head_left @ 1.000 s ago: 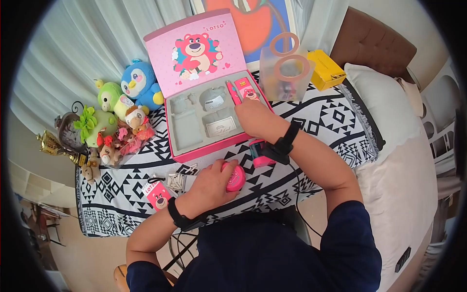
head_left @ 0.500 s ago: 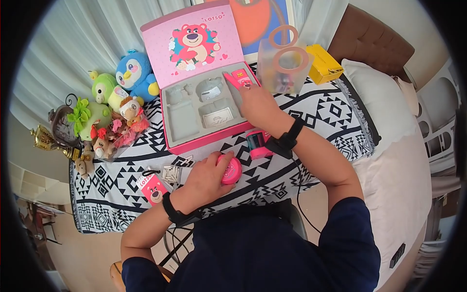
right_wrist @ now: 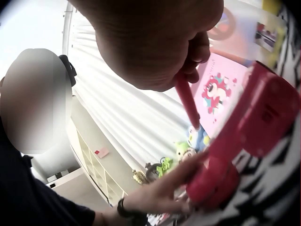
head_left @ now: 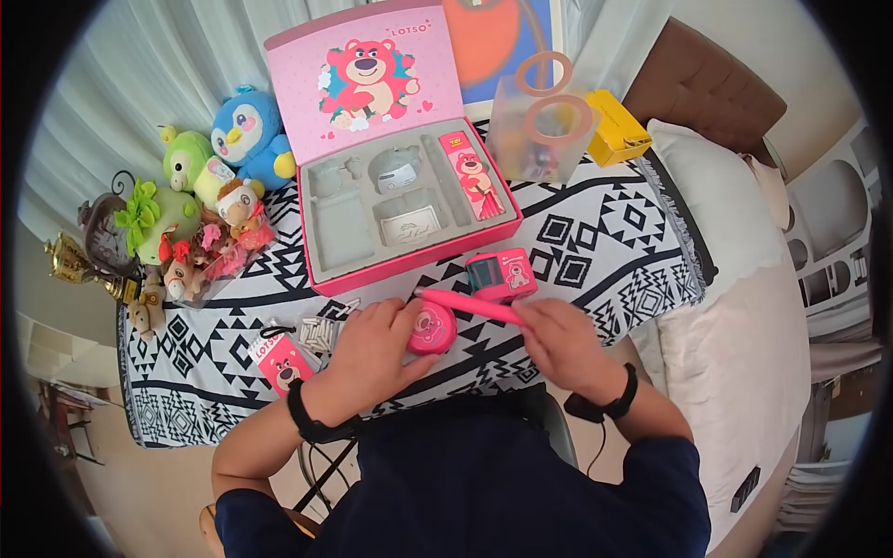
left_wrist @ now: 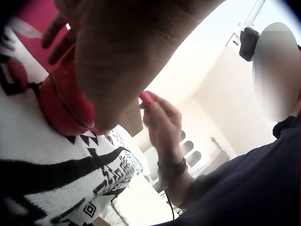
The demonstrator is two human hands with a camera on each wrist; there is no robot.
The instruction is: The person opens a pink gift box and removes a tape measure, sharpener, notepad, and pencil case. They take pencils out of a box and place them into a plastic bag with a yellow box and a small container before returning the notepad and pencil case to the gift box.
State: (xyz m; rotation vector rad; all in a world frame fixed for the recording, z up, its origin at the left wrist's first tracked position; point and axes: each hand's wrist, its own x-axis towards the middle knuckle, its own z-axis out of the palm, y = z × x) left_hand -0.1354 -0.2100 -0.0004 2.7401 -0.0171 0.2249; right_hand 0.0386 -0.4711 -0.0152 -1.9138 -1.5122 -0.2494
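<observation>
My left hand grips a round pink case that lies on the patterned tablecloth; the left wrist view shows the case under my palm. My right hand pinches a slim pink pen, held level just above the case, tip toward the left. In the right wrist view the pen points down from my fingers. Behind the pen stands a small pink block-shaped gadget. The open pink bear gift box lies farther back, with a pink bear card in its right slot.
Plush toys crowd the table's left side. A pink bear notepad and small white clips lie left of my left hand. A clear bag with pink handles and a yellow box stand at the back right. A pillow lies right.
My right hand has drawn back from the box toward me with the pink pen and now holds it over the round case. My left hand stayed on the case.
</observation>
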